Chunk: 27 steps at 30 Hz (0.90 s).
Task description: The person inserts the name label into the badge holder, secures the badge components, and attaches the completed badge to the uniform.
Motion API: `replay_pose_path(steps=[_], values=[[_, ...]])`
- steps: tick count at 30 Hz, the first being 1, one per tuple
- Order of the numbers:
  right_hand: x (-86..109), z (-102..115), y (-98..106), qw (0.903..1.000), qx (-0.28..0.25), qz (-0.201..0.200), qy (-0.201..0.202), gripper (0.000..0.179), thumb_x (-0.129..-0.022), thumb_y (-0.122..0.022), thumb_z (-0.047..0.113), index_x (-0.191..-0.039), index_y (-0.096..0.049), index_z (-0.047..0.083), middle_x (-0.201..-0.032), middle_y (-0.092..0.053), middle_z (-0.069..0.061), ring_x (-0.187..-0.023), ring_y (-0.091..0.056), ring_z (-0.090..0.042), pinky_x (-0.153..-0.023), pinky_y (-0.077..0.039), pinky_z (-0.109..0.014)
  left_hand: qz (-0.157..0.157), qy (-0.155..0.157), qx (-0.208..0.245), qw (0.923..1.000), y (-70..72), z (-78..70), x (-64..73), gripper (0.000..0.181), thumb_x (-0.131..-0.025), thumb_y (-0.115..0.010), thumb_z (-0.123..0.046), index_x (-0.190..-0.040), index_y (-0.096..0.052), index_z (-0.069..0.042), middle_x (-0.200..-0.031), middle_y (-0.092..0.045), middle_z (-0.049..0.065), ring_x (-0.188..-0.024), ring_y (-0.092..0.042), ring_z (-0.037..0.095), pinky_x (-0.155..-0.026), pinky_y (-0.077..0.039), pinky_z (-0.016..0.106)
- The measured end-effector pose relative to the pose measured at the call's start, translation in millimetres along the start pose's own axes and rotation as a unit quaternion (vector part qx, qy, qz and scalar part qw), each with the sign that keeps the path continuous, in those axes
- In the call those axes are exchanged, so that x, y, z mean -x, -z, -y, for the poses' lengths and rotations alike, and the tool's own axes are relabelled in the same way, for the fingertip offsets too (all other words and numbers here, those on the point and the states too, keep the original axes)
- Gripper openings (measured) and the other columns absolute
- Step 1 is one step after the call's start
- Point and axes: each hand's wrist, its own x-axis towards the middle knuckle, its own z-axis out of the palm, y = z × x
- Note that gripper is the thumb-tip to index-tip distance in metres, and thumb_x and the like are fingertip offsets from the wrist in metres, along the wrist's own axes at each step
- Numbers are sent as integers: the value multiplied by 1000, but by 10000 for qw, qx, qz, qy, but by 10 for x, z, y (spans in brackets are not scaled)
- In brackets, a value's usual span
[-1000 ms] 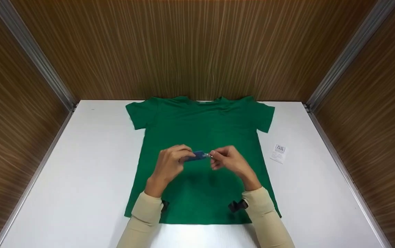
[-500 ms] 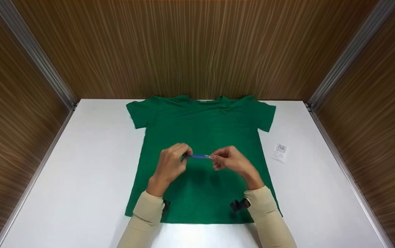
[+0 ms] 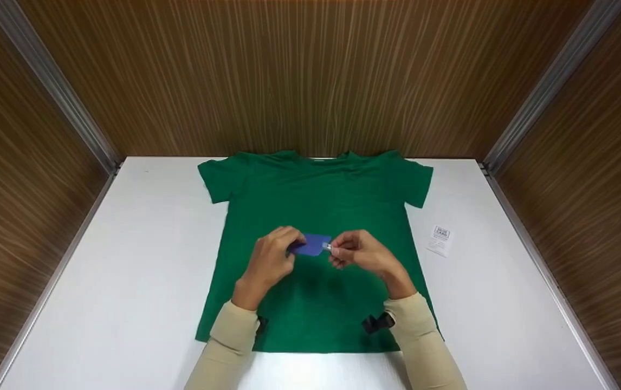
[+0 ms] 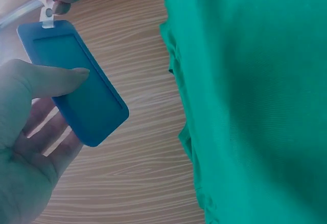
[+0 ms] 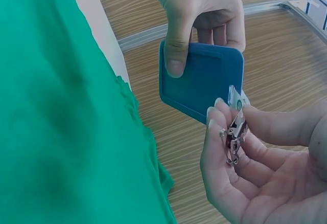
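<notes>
A blue badge holder point(image 3: 313, 245) is held above a green T-shirt point(image 3: 316, 200) spread on the table. My left hand point(image 3: 272, 257) pinches one end of it, thumb on the framed face and fingers behind, as the left wrist view shows. A clear strap with a snap joins the holder's other end to a metal clip point(image 5: 235, 137). My right hand point(image 3: 362, 253) pinches that strap and clip between thumb and fingers. In the left wrist view the clip itself is mostly hidden by the right hand's fingers.
On the white table point(image 3: 153, 260), right of the shirt, lies a small white printed card point(image 3: 439, 241). Brown wood-patterned walls point(image 3: 310, 76) rise at the back and both sides, with metal strips at the corners.
The badge holder has turned between the hands: partly covered at first, then edge-on, now with its blue face showing to the head camera. Both hands stay almost in place, still gripping.
</notes>
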Motion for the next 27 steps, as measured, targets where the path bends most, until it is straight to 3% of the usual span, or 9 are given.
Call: replay_pose_path(steps=[7, 15, 21, 27], values=[[17, 5, -36, 9999, -117, 39, 109, 16, -103, -60, 5, -107, -66, -9, -93, -75, -17, -79, -73, -15, -75, -63, -28, 362, 95, 40, 9993, -9, -41, 23, 34, -84, -72, 10, -113, -77, -7, -114, -76, 9, -106, -74, 25, -93, -61, 42], [-5, 15, -20, 9994, 3, -88, 349, 20, -102, -62, 4, -108, -66, -14, -93, -74, -23, -78, -73, -15, -74, -63, -27, 822, 148, 376, 9958, 28, -100, -10, 34, -93, -78, -15, -125, -74, -5, -128, -72, 13, -117, -71, 28, -97, -59, 44], [-13, -2, -11, 9989, 104, -154, 420, 24, -101, -63, 4, -110, -66, -18, -95, -74, -24, -77, -72, -11, -74, -62, -26, 874, 131, 645, 9940, 17, -142, -18, 38, -94, -77, -28, -124, -74, -5, -128, -73, 14, -115, -72, 28, -95, -60, 42], [-3, 0, -30, 9978, 194, -186, 606, 20, -101, -62, 3, -109, -71, -13, -95, -73, -27, -76, -72, -11, -73, -62, -25, 786, 50, 835, 9934, -9, -160, -20, 33, -98, -73, -25, -123, -74, -4, -123, -73, 14, -109, -74, 26, -91, -62, 40]])
